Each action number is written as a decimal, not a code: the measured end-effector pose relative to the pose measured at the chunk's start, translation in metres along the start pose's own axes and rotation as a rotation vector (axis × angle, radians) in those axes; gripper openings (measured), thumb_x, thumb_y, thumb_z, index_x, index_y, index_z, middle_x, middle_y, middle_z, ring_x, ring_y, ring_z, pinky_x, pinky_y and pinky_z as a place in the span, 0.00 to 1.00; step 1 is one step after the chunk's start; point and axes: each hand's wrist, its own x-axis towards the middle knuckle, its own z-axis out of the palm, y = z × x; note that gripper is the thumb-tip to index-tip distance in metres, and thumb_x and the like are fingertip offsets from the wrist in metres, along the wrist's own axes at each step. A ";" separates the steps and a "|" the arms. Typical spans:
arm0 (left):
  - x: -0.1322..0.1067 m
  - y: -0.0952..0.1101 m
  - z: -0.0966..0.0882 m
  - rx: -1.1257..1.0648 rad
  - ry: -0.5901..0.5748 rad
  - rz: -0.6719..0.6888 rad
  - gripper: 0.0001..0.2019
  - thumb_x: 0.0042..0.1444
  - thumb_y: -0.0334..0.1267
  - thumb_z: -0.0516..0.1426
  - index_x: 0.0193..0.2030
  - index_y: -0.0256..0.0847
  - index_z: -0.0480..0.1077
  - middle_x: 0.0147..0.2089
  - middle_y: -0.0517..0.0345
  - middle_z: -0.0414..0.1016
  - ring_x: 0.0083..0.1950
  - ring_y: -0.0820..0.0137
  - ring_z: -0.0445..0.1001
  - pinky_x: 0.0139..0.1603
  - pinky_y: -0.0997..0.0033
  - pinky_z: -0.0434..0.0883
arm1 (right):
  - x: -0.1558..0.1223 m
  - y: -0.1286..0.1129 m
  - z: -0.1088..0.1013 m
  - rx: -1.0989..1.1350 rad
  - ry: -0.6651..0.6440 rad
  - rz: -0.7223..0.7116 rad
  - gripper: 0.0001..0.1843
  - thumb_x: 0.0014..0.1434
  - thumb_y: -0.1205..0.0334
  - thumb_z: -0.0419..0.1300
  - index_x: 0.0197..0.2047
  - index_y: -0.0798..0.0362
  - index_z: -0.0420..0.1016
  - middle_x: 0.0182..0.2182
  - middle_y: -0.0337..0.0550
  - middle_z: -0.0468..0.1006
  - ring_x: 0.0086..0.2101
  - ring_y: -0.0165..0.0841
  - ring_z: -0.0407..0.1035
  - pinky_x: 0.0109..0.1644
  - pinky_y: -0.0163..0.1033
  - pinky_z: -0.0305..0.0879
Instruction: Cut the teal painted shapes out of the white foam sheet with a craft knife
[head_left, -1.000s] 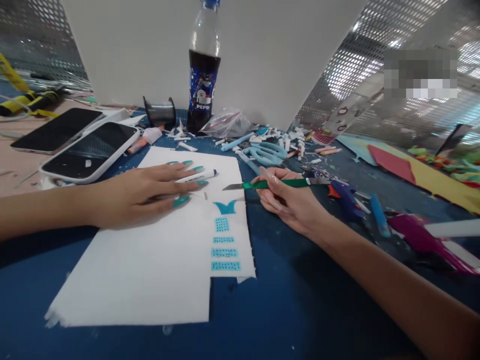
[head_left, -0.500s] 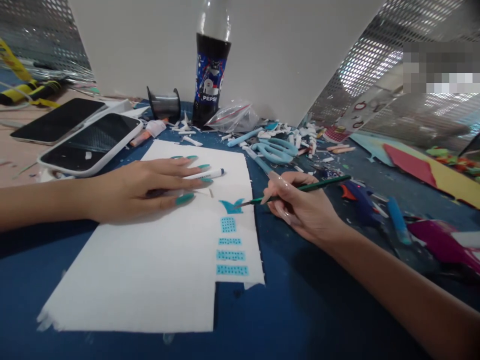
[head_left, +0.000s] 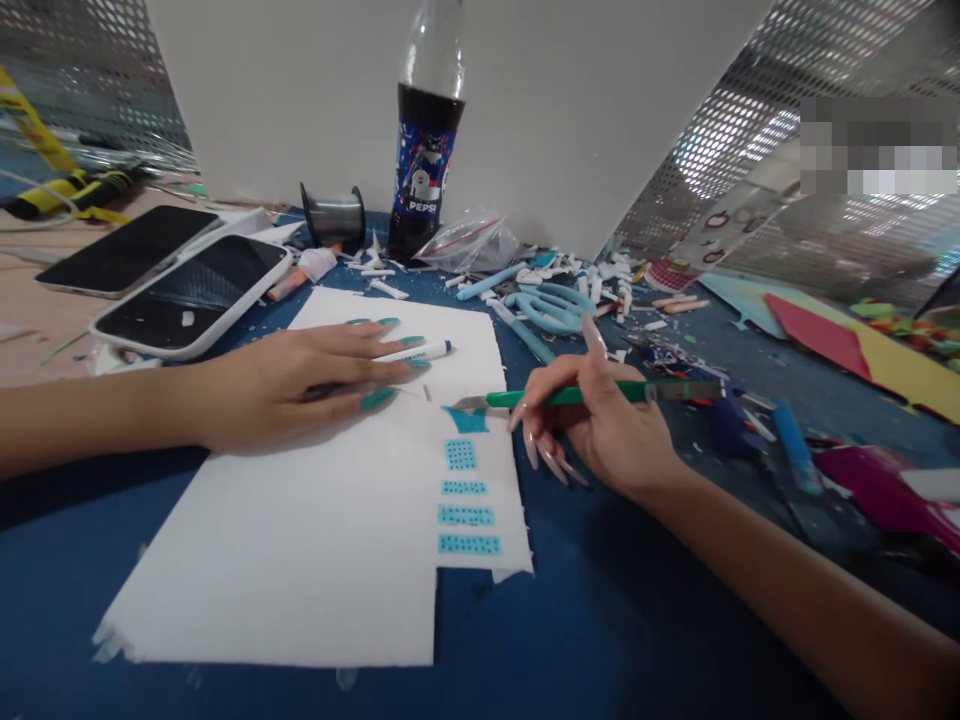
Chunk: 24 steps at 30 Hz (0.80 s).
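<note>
My left hand (head_left: 300,385) lies flat on a white sheet (head_left: 315,500), fingers stretched out, teal nails, with a white marker (head_left: 416,352) under its fingertips. My right hand (head_left: 600,430) holds a green-handled craft knife (head_left: 570,396) level, blade pointing left. The blade tip hovers at a blue cut-out shape (head_left: 466,418) on the sheet's right side. Below that shape sit several small blue dotted rectangles (head_left: 463,500) in a column.
Two phones (head_left: 187,290) lie at the left. A Pepsi bottle (head_left: 424,160), a wire spool (head_left: 332,215) and a plastic bag (head_left: 469,243) stand at the back. Light blue scissors (head_left: 551,303), paper scraps, a glue gun (head_left: 731,420) and coloured sheets (head_left: 840,345) crowd the right.
My right hand has turned the knife from a tilted, pen-like grip to level, with the forefinger lifted. The blade stays by the blue shape. My left hand has not moved.
</note>
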 end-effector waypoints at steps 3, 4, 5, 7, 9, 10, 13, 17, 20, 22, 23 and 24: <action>0.000 0.001 -0.001 0.011 -0.021 -0.006 0.21 0.67 0.48 0.42 0.67 0.58 0.54 0.70 0.72 0.50 0.72 0.60 0.46 0.69 0.53 0.50 | -0.004 0.000 0.003 -0.028 -0.006 -0.075 0.24 0.58 0.43 0.58 0.22 0.52 0.77 0.16 0.42 0.72 0.15 0.27 0.64 0.12 0.31 0.57; 0.000 0.001 -0.001 0.012 -0.026 -0.008 0.21 0.67 0.48 0.42 0.67 0.58 0.53 0.70 0.72 0.50 0.72 0.61 0.46 0.69 0.53 0.50 | -0.004 -0.001 0.004 -0.043 -0.007 -0.085 0.23 0.57 0.44 0.59 0.21 0.52 0.77 0.15 0.42 0.71 0.14 0.26 0.63 0.12 0.31 0.56; 0.000 0.001 -0.001 0.011 -0.027 -0.011 0.21 0.67 0.48 0.42 0.67 0.58 0.53 0.70 0.72 0.50 0.72 0.60 0.46 0.69 0.52 0.50 | -0.004 -0.001 0.004 -0.061 -0.008 -0.085 0.23 0.56 0.45 0.60 0.20 0.53 0.77 0.14 0.42 0.71 0.14 0.26 0.62 0.12 0.31 0.55; 0.000 -0.001 0.000 -0.001 -0.022 -0.008 0.22 0.67 0.49 0.43 0.66 0.59 0.54 0.70 0.71 0.50 0.71 0.59 0.46 0.69 0.51 0.51 | -0.003 -0.003 0.005 -0.081 -0.002 -0.042 0.20 0.54 0.44 0.62 0.24 0.53 0.78 0.15 0.41 0.72 0.13 0.26 0.62 0.11 0.31 0.54; 0.000 -0.003 0.001 -0.014 -0.015 0.005 0.22 0.67 0.50 0.43 0.66 0.59 0.54 0.70 0.71 0.51 0.71 0.57 0.47 0.69 0.51 0.51 | -0.001 -0.004 0.004 -0.049 -0.009 0.028 0.20 0.50 0.43 0.64 0.31 0.54 0.77 0.17 0.40 0.74 0.12 0.27 0.64 0.10 0.31 0.54; 0.000 -0.004 0.001 -0.016 -0.016 0.010 0.22 0.66 0.50 0.43 0.66 0.59 0.54 0.70 0.71 0.50 0.71 0.57 0.47 0.69 0.51 0.51 | 0.000 -0.003 0.004 -0.019 -0.015 0.063 0.22 0.48 0.42 0.65 0.33 0.54 0.76 0.18 0.40 0.75 0.13 0.27 0.64 0.10 0.30 0.54; 0.000 -0.003 0.001 -0.013 -0.017 -0.005 0.22 0.67 0.51 0.42 0.66 0.59 0.55 0.70 0.72 0.51 0.71 0.59 0.46 0.69 0.52 0.50 | 0.003 -0.002 0.002 0.046 -0.020 0.117 0.22 0.45 0.42 0.67 0.26 0.54 0.72 0.15 0.38 0.72 0.11 0.24 0.59 0.10 0.30 0.48; 0.000 0.001 0.001 -0.017 0.000 -0.021 0.21 0.67 0.51 0.42 0.65 0.59 0.57 0.69 0.73 0.52 0.71 0.60 0.47 0.69 0.54 0.50 | 0.005 0.001 0.000 0.082 0.057 0.122 0.20 0.43 0.48 0.71 0.20 0.52 0.68 0.10 0.32 0.64 0.10 0.21 0.50 0.11 0.31 0.39; -0.001 0.001 0.001 -0.008 -0.001 -0.009 0.21 0.67 0.49 0.43 0.65 0.59 0.56 0.70 0.73 0.51 0.71 0.60 0.47 0.70 0.55 0.50 | 0.005 0.001 0.000 0.092 0.068 0.100 0.16 0.43 0.55 0.72 0.20 0.51 0.70 0.10 0.32 0.63 0.09 0.22 0.52 0.11 0.31 0.40; -0.001 0.001 0.001 -0.013 0.009 -0.006 0.21 0.67 0.49 0.43 0.65 0.59 0.57 0.70 0.73 0.52 0.71 0.60 0.48 0.69 0.54 0.50 | 0.005 0.002 0.000 0.089 0.048 0.075 0.12 0.44 0.60 0.71 0.20 0.52 0.71 0.12 0.32 0.65 0.09 0.22 0.54 0.10 0.31 0.41; -0.001 0.001 0.001 -0.017 0.015 -0.006 0.21 0.67 0.49 0.43 0.65 0.58 0.57 0.69 0.72 0.52 0.71 0.60 0.48 0.69 0.54 0.51 | 0.004 0.002 0.000 0.081 0.039 0.063 0.11 0.45 0.62 0.71 0.20 0.52 0.72 0.12 0.33 0.66 0.09 0.22 0.55 0.10 0.30 0.41; -0.001 0.001 0.001 -0.020 0.019 -0.005 0.21 0.67 0.49 0.43 0.65 0.58 0.58 0.69 0.71 0.53 0.71 0.59 0.49 0.69 0.54 0.51 | 0.004 0.001 0.000 0.072 0.030 0.056 0.10 0.45 0.63 0.70 0.20 0.52 0.73 0.13 0.33 0.67 0.10 0.22 0.56 0.10 0.30 0.42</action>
